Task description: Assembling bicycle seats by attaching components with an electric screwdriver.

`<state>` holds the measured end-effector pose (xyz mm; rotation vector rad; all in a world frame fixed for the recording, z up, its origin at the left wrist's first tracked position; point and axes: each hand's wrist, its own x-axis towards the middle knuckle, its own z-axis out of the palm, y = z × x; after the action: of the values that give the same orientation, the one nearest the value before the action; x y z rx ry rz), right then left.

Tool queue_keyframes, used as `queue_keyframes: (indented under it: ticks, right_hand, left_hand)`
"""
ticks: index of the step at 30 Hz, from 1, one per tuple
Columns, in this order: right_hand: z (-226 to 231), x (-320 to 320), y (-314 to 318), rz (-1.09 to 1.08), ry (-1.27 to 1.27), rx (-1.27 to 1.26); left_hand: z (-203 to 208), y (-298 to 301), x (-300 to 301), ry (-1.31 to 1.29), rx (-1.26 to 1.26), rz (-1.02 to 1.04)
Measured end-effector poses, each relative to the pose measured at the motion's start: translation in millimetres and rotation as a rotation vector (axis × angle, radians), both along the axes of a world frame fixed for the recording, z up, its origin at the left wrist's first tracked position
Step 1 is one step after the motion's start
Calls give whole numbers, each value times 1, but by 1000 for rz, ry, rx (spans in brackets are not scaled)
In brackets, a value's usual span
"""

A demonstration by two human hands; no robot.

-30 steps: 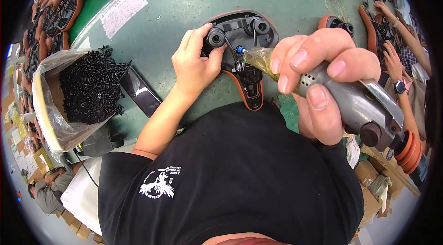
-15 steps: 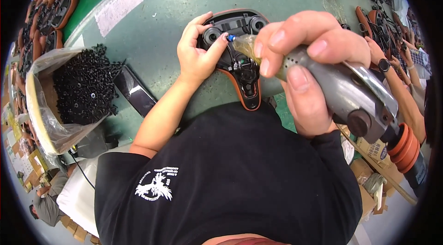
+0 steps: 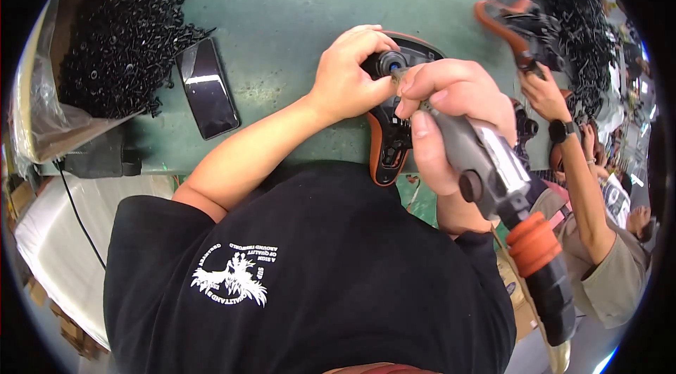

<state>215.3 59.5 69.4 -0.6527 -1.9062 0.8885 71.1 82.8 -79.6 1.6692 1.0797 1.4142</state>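
The bicycle saddle (image 3: pixel 389 140) lies upside down directly under both hands, its black plastic underside facing up, its orange-brown edge showing along the side and at the narrow nose, which points toward the person's body below the hands. A round black bushing (image 3: pixel 389 63) on the wide rear end sits just beside the fingertips of the left hand (image 3: pixel 346 77). The pneumatic screwdriver (image 3: pixel 486 170), a grey metal body with an orange collar and a black hose end, lies tilted in the closed right hand (image 3: pixel 451 117), its tip down at the bushing.
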Motion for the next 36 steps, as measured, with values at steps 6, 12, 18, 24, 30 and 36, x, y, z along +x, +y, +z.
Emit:
queue_keyframes:
  ticks: [6,12,18,24,30,36]
  right_hand:
    - [-12,-2,27,71,-29,-40]
    - [-11,-1,28,104,-93,-25]
    - [23,19,-13,142,297,-6]
    - [26,35,-18,90,419,-56]
    - [27,48,-26,86,363,-64]
    - [33,68,-35,58,336,-20]
  left_hand:
    - [2,2,-1,-44,12,49]
    - [10,-9,-4,1,0,118]
    - [49,-26,-81,196,-76,-128]
    - [51,19,-239,1136,-168,189]
    - [59,71,-250,1149,-356,-180]
    - [62,78,-230,1166,-278,-169]
